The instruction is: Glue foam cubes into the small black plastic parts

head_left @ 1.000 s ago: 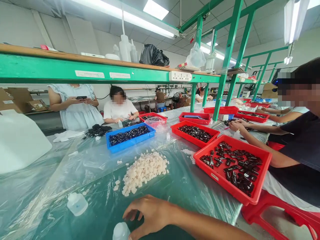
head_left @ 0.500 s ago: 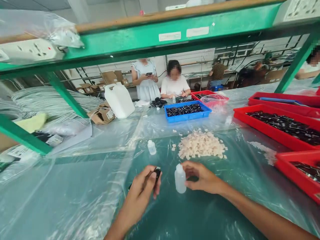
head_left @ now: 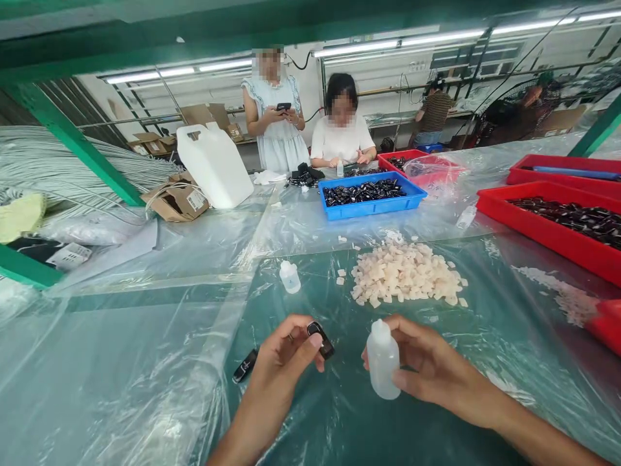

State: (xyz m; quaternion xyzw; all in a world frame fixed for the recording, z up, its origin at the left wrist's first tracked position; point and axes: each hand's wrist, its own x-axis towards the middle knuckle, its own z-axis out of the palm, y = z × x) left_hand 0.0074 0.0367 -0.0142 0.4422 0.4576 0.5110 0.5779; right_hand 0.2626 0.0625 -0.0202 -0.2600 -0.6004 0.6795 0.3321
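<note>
My left hand pinches a small glossy black casing between thumb and fingers, its narrow end tilted down to the right. My right hand is closed around the side of a translucent white squeeze bottle, which stands nearly upright with its nozzle on top. Just left of my left hand, a second black casing lies on the plastic-covered table. A smaller bottle stands beyond my left hand. Behind the bottle I hold, cream-coloured small pieces lie in a loose heap.
A blue tray and a red tray, both full of black parts, stand farther back. At the left are a white jerrycan and an open cardboard box. Two people are across the table. Green shelf posts frame the table.
The camera view has tipped upward. My left hand has turned the black casing so its face shows, and the bottle in my right hand has come nearer and farther right.
</note>
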